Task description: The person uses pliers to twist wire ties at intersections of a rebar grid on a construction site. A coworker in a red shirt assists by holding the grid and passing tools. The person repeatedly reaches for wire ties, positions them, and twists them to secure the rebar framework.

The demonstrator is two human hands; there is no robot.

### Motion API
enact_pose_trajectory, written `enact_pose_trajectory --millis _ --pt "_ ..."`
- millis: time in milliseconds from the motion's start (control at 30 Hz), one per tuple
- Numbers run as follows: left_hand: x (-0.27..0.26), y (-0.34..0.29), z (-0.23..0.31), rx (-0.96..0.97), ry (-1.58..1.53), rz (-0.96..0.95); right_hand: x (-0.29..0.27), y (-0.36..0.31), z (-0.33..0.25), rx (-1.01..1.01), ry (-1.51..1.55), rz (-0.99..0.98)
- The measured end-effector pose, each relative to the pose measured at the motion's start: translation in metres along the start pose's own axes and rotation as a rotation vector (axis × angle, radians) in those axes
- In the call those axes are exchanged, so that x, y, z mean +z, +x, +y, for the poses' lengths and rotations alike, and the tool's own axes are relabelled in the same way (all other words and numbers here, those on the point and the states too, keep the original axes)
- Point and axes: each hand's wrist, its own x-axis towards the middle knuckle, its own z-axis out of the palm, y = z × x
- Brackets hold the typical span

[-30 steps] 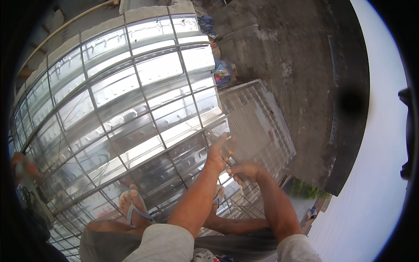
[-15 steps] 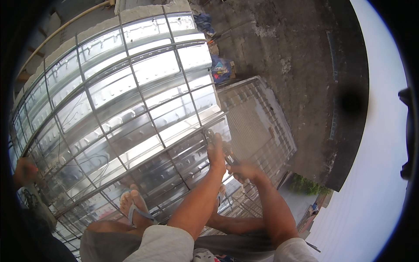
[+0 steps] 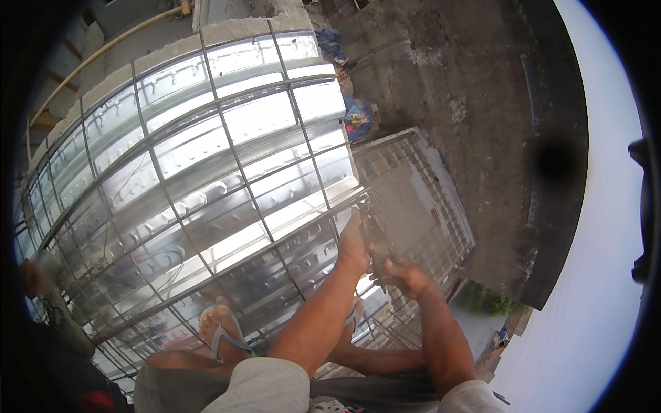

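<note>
My left hand (image 3: 353,246) is closed at the right edge of the steel bar mesh (image 3: 241,168), thumb pointing up. Its fingers are mostly hidden behind the hand, and what they hold cannot be made out. Just beyond the thumb, a small loop of thin wire (image 3: 363,204) shows. My right hand (image 3: 407,277) is lower and to the right, its fingers curled around the lower part of a slender dark metal tool (image 3: 376,256) with orange spots. The tool runs up close beside my left hand; its exact kind is blurred.
Shiny ribbed metal decking (image 3: 258,120) lies under the mesh, my sandalled foot (image 3: 222,329) on it. Past its right edge are a lower tiled roof (image 3: 441,199) and dark ground (image 3: 468,89). Another person's hand (image 3: 34,275) shows at far left; a bamboo pole (image 3: 110,51) is beyond.
The view has shifted slightly, so the mesh and decking sit lower and further right. My right hand has moved a little to the right and down with the tool; my left stays at the mesh edge.
</note>
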Motion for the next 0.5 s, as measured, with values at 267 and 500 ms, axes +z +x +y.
enact_pose_trajectory --millis 267,500 --pt "0.038 -0.005 0.034 -0.042 -0.143 -0.255 0.018 -0.016 -0.045 -0.225 -0.831 0.418" --pt "0.066 -0.012 0.036 0.101 0.129 -0.244 0.056 0.001 -0.041 -0.776 -0.579 0.614"
